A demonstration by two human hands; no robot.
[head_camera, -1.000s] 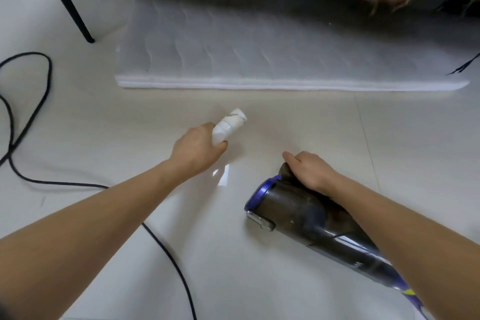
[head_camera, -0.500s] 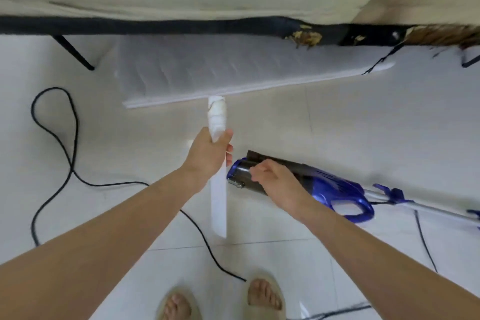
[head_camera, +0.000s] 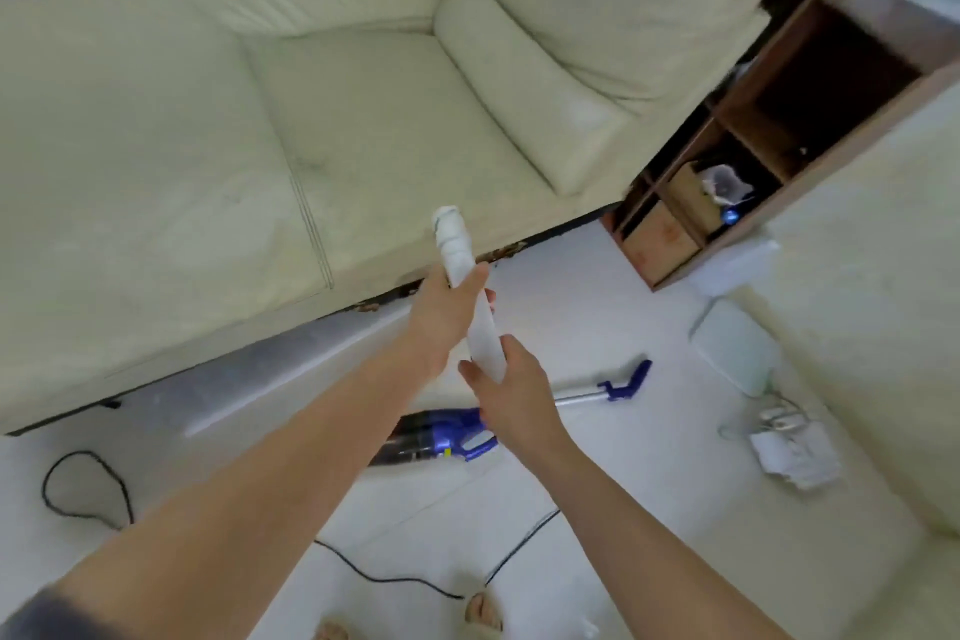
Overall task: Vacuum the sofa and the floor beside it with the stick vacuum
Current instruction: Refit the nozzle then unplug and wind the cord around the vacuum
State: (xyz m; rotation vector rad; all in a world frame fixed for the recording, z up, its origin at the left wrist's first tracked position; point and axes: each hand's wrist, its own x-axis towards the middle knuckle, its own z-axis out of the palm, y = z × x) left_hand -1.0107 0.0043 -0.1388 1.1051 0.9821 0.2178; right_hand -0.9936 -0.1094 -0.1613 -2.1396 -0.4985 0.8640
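Both hands [head_camera: 447, 314] around white nozzle [head_camera: 470, 307]

Both hands up front on the long white plastic nozzle tube [head_camera: 483, 327], left hand [head_camera: 441, 314] above right hand [head_camera: 511, 387]. Blue stick vacuum [head_camera: 441, 437] lies on the pale tiled floor [head_camera: 623, 509] beneath them, cream leather sofa [head_camera: 234, 130] behind, brown wooden cubby shelf [head_camera: 769, 130] to its right.

A home living room: cream sofa [head_camera: 311, 120] on a pale tiled floor [head_camera: 597, 307], wooden shelf unit [head_camera: 810, 83] at right.
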